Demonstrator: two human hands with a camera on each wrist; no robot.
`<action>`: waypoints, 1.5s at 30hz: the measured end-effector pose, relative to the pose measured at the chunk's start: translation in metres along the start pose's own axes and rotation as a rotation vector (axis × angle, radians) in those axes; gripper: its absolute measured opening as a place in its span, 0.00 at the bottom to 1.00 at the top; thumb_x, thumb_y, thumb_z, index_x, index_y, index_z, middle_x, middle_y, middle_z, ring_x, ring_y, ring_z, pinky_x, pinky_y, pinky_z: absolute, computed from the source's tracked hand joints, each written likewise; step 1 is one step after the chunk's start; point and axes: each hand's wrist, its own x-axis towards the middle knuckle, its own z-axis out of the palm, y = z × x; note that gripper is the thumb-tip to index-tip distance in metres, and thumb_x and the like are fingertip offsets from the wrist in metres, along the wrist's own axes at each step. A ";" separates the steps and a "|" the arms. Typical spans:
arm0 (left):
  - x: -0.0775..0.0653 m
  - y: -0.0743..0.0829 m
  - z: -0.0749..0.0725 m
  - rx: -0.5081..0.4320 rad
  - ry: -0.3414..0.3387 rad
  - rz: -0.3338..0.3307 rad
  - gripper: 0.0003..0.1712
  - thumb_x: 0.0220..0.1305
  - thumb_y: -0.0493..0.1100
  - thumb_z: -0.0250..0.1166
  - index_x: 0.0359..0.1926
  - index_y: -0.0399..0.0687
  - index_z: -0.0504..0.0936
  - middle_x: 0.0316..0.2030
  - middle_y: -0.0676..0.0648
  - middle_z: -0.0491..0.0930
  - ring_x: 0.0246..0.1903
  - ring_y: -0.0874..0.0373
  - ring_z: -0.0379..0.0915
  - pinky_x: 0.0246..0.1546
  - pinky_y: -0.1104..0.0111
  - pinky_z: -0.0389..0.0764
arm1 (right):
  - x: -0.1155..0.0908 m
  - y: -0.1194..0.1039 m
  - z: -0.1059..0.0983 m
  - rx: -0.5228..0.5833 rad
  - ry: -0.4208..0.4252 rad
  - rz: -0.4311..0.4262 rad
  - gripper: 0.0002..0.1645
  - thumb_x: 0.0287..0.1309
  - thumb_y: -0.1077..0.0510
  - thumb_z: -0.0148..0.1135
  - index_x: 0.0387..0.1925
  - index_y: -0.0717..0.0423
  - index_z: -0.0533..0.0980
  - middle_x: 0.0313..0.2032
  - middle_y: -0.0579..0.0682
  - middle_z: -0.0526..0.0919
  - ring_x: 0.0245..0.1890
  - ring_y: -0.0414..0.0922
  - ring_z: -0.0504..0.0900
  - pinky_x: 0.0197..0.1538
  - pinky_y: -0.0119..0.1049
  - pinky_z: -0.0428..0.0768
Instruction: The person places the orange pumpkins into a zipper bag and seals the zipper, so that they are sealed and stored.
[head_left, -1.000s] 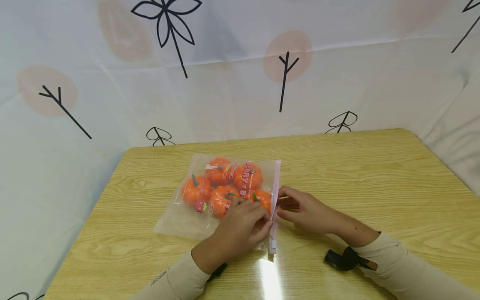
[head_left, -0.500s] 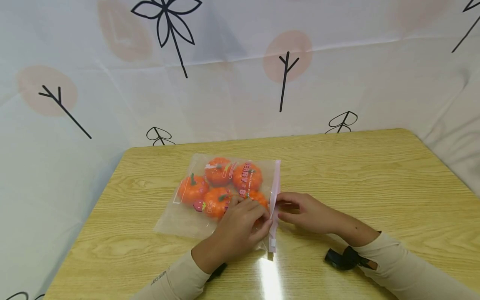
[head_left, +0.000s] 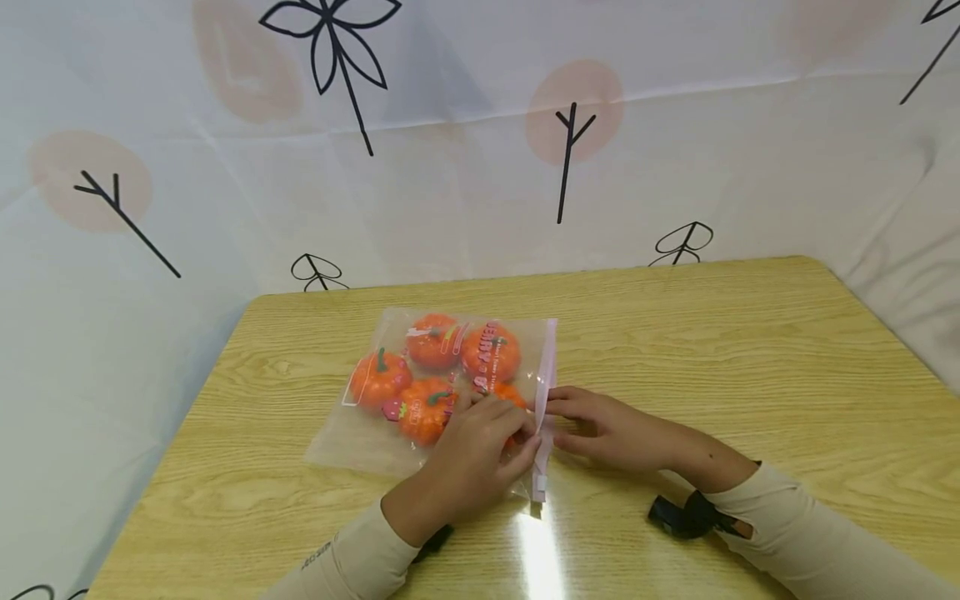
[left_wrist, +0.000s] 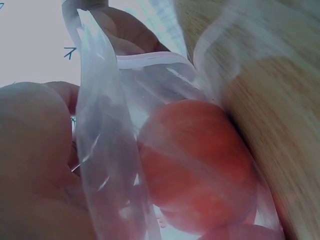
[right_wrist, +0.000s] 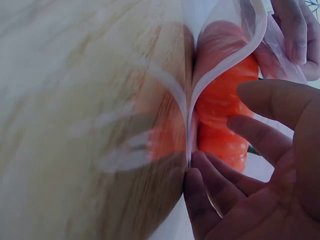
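A clear zip bag (head_left: pixel 360 446) with a pink zip edge lies flat on the table, holding several small orange toy pumpkins (head_left: pixel 432 343) with green stems. The left hand (head_left: pixel 480 454) lies over the bag's near right part and pinches the upper layer beside the zip edge. At the bag's right side, the right hand (head_left: pixel 618 429) has its fingers loosely bent and its fingertips at the mouth. The right wrist view shows the bag mouth (right_wrist: pixel 225 65) parted, with the right fingers (right_wrist: pixel 260 132) beside the nearest pumpkin. Some left fingertips are hidden in the head view.
The wooden table (head_left: pixel 750 350) has a glossy surface with a bright reflection near the front. A white patterned cloth (head_left: pixel 465 192) stands behind and at the sides. A black wrist device (head_left: pixel 682 517) sits by the right sleeve.
The pumpkins have shifted left inside the bag, away from the zip edge. The right hand has moved slightly left and toward the person. The left hand keeps its pinch.
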 end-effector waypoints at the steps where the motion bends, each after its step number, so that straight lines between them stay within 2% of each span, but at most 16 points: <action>1: 0.000 0.000 0.000 0.001 0.002 -0.001 0.03 0.65 0.49 0.65 0.36 0.57 0.81 0.33 0.62 0.82 0.39 0.67 0.74 0.51 0.65 0.65 | 0.000 -0.001 0.000 0.000 -0.008 0.005 0.29 0.71 0.50 0.56 0.70 0.51 0.68 0.70 0.54 0.67 0.70 0.55 0.66 0.67 0.56 0.69; 8: 0.000 -0.001 -0.001 0.001 0.009 -0.014 0.03 0.66 0.48 0.65 0.37 0.57 0.82 0.34 0.61 0.82 0.39 0.66 0.74 0.54 0.61 0.66 | -0.001 -0.003 0.000 -0.013 -0.015 0.004 0.32 0.72 0.50 0.55 0.72 0.54 0.65 0.72 0.56 0.65 0.72 0.58 0.63 0.68 0.61 0.65; 13: 0.000 0.000 -0.001 0.006 -0.015 -0.032 0.04 0.67 0.49 0.65 0.40 0.59 0.84 0.36 0.62 0.83 0.42 0.66 0.75 0.56 0.59 0.67 | 0.002 -0.002 0.001 0.034 0.045 -0.027 0.26 0.72 0.55 0.55 0.69 0.52 0.68 0.67 0.51 0.72 0.69 0.53 0.69 0.66 0.53 0.71; 17: 0.001 0.000 0.000 0.024 -0.023 -0.029 0.04 0.66 0.49 0.65 0.39 0.59 0.85 0.34 0.62 0.81 0.40 0.65 0.73 0.54 0.61 0.66 | 0.002 -0.002 -0.001 0.037 0.160 0.006 0.18 0.71 0.59 0.56 0.59 0.52 0.76 0.58 0.51 0.80 0.59 0.50 0.78 0.57 0.44 0.81; 21: 0.001 0.000 0.000 0.038 -0.019 -0.022 0.05 0.66 0.49 0.64 0.38 0.60 0.86 0.34 0.62 0.81 0.39 0.65 0.72 0.53 0.62 0.66 | 0.001 -0.003 -0.002 0.019 0.228 0.102 0.08 0.69 0.60 0.57 0.45 0.51 0.81 0.42 0.47 0.85 0.42 0.42 0.83 0.44 0.35 0.83; 24: 0.000 0.000 0.000 0.040 -0.024 -0.023 0.05 0.66 0.48 0.64 0.39 0.60 0.86 0.36 0.62 0.82 0.42 0.64 0.72 0.54 0.61 0.67 | 0.001 -0.005 -0.003 0.067 0.186 0.160 0.08 0.70 0.58 0.56 0.38 0.51 0.82 0.30 0.46 0.83 0.30 0.39 0.80 0.33 0.32 0.79; 27: 0.000 -0.001 -0.001 0.035 -0.032 -0.024 0.05 0.67 0.49 0.63 0.39 0.60 0.86 0.38 0.61 0.82 0.44 0.63 0.73 0.56 0.60 0.67 | 0.001 -0.006 -0.003 0.147 0.113 0.174 0.13 0.71 0.57 0.54 0.33 0.54 0.81 0.23 0.48 0.80 0.23 0.39 0.77 0.27 0.31 0.76; 35: 0.000 -0.001 -0.001 0.051 -0.060 -0.014 0.08 0.68 0.51 0.62 0.42 0.60 0.87 0.46 0.61 0.83 0.49 0.63 0.73 0.55 0.61 0.67 | 0.002 -0.010 -0.001 0.323 -0.007 0.174 0.23 0.74 0.54 0.50 0.29 0.63 0.81 0.26 0.57 0.83 0.22 0.42 0.81 0.28 0.36 0.81; 42: 0.000 -0.001 -0.001 0.063 -0.074 -0.012 0.10 0.68 0.51 0.62 0.43 0.59 0.87 0.49 0.60 0.83 0.51 0.62 0.73 0.60 0.59 0.67 | 0.002 -0.011 0.000 0.427 -0.070 0.208 0.27 0.75 0.51 0.48 0.29 0.66 0.81 0.25 0.64 0.84 0.19 0.43 0.82 0.20 0.29 0.70; 45: 0.000 -0.002 -0.001 0.064 -0.077 -0.009 0.09 0.68 0.51 0.62 0.44 0.59 0.87 0.49 0.60 0.83 0.52 0.62 0.73 0.60 0.59 0.67 | 0.002 -0.011 0.001 0.431 -0.091 0.214 0.25 0.73 0.51 0.52 0.28 0.65 0.82 0.24 0.63 0.84 0.20 0.42 0.82 0.21 0.29 0.71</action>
